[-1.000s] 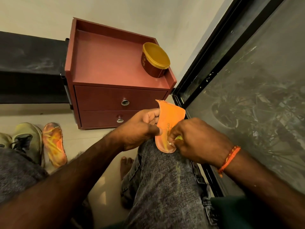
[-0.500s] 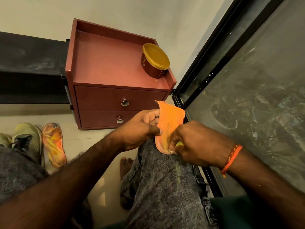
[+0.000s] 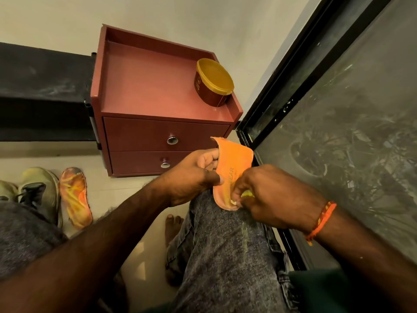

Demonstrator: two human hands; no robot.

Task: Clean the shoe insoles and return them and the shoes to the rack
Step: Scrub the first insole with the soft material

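Observation:
An orange insole point(image 3: 233, 162) stands bent over my right knee. My left hand point(image 3: 191, 177) grips its left edge, thumb on the printed face. My right hand point(image 3: 270, 195) pinches a small yellow cloth or sponge point(image 3: 247, 194) against the insole's lower end. A second orange and yellow insole point(image 3: 75, 197) lies on the floor at the left, beside a pale green shoe point(image 3: 41, 190) with black laces. Another shoe point(image 3: 6, 190) shows partly at the left edge.
A red two-drawer cabinet point(image 3: 158, 105) stands ahead with a gold-lidded tub point(image 3: 213, 82) on its top. A black shelf point(image 3: 42, 91) runs to its left. A black-framed glass door point(image 3: 338, 120) lines the right side. My bare foot point(image 3: 172, 224) rests on the tile floor.
My right hand has slid a little down the insole toward its lower end with the yellow piece. My left hand keeps its hold on the insole.

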